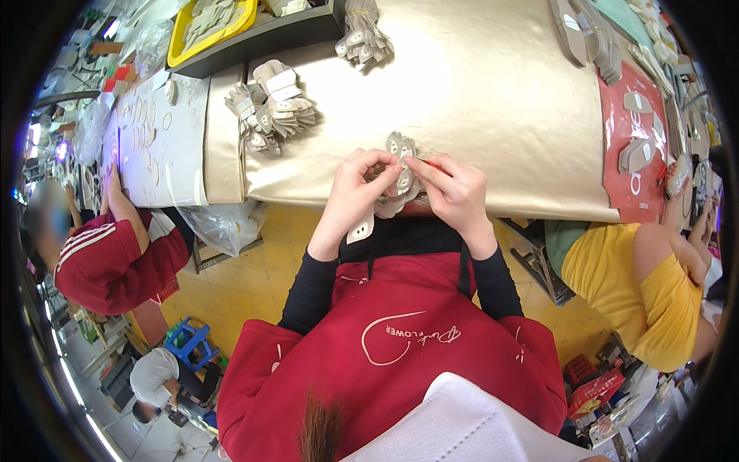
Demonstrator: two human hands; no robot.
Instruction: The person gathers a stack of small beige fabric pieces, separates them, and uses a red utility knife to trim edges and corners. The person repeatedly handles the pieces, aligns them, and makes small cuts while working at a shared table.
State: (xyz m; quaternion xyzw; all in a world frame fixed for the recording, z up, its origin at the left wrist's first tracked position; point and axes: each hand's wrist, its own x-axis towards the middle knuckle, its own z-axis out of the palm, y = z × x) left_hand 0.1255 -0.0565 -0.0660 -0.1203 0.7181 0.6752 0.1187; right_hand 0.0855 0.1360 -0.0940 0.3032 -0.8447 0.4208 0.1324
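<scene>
At the table's near edge, both my hands come together over beige-grey cut pieces, which look like shoe parts [402, 145]. My left hand [356, 185] is closed, thumb and forefinger pinching a piece. Closed too is my right hand [456, 191], its fingertips on the same pieces; a thin red tool [436, 165] shows between its fingers, the rest of it hidden. Below my left hand hangs a pale piece with dark holes [360, 229], over the table edge. Left of my hands lie bundles of similar pieces [283, 100], and another bundle [365, 38] lies farther back.
A black tray [265, 40] with a yellow bin [212, 46] stands at the back left. A red mat [616, 181] with cut pieces covers the table's right end. People sit close on both sides, one in maroon [104, 266], one in yellow [639, 292].
</scene>
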